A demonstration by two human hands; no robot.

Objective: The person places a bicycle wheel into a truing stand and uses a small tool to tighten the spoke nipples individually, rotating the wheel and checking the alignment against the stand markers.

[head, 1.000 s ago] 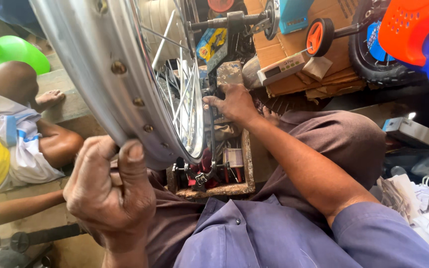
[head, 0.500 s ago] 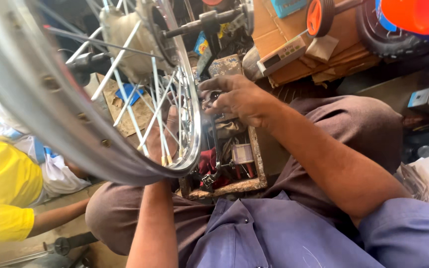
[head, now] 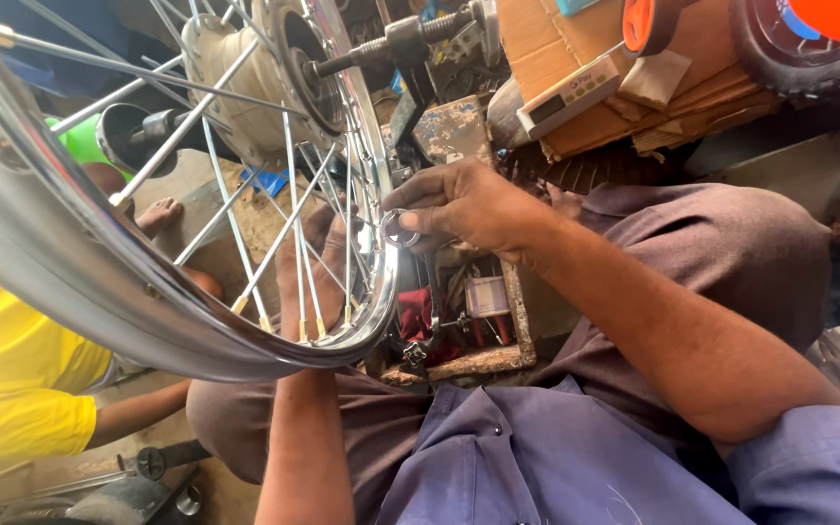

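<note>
- Chrome wheel rim (head: 148, 321) with steel spokes (head: 294, 224) fills the left of the view, stood on edge across the person's lap; hub (head: 245, 78) up at 11 o'clock with a threaded axle (head: 381, 49) poking toward 1 o'clock.
- Right hand (head: 469, 209) at centre, fingers pinched shut on a small metal ring (head: 399, 228), held just at the rim's near edge.
- Ring sits at 9 o'clock from the right palm, its open face turned toward the camera, touching or nearly touching the rim; cannot tell which.
- Left hand (head: 318, 267) is behind the spokes, at about 8 o'clock from the ring, fingers pointing up; whether they grip a spoke is hidden by the rim.
- Right hand is the nearer to the ring; left is just beside it, across the spokes.
- Wooden tray (head: 498, 360) of small parts below at 6 o'clock. Cardboard box (head: 634, 78) at 1 o'clock.
- Another person in a yellow sleeve (head: 12, 389) at 8 o'clock.
</note>
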